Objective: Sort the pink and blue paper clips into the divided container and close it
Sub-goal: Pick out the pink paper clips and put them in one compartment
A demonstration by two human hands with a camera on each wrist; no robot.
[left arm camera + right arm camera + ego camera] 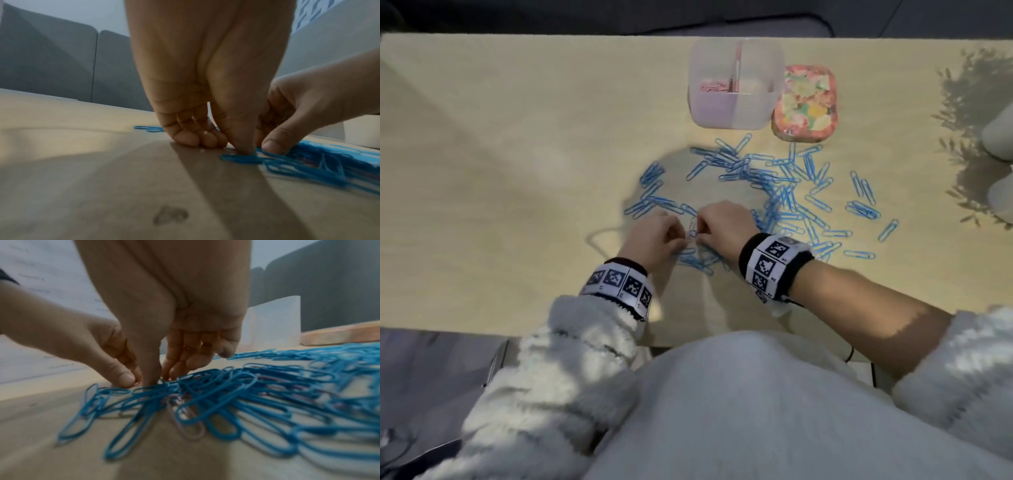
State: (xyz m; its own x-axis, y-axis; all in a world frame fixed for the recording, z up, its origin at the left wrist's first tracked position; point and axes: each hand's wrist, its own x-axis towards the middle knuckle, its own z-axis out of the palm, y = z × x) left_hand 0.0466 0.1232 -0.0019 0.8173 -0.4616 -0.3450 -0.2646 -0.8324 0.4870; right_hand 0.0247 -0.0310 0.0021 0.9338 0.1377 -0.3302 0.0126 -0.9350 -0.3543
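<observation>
Tan table (517,137) seen from above, with both hands meeting at the near edge of a scatter of blue clips (774,178). Left hand (654,236) down on the table just near of the scatter, fingers (191,138) curled under and knuckles resting on the wood, thumb tip pressed onto a blue clip. Right hand (726,224) touching the left, thumb and fingertips drawn together low among the clips; whether either hand actually pinches a clip cannot be told, the contact being hidden and blurred. One pale clip (692,228) lying between the two hands, colour unclear from above. One pink clip (185,421) lying under the blue ones, just near of the right hand in the right wrist view. Blue clips spread in a loose ring and pile from the hands out toward the box (736,82). Box translucent, open, at the far side of the scatter, split by a central wall; pink clips (717,85) in its left compartment, right compartment pale, contents not discernible. Lid (806,102) with floral pattern lying flat, touching the box's right side. White objects (1000,133), partly cut off, well right of the box.
</observation>
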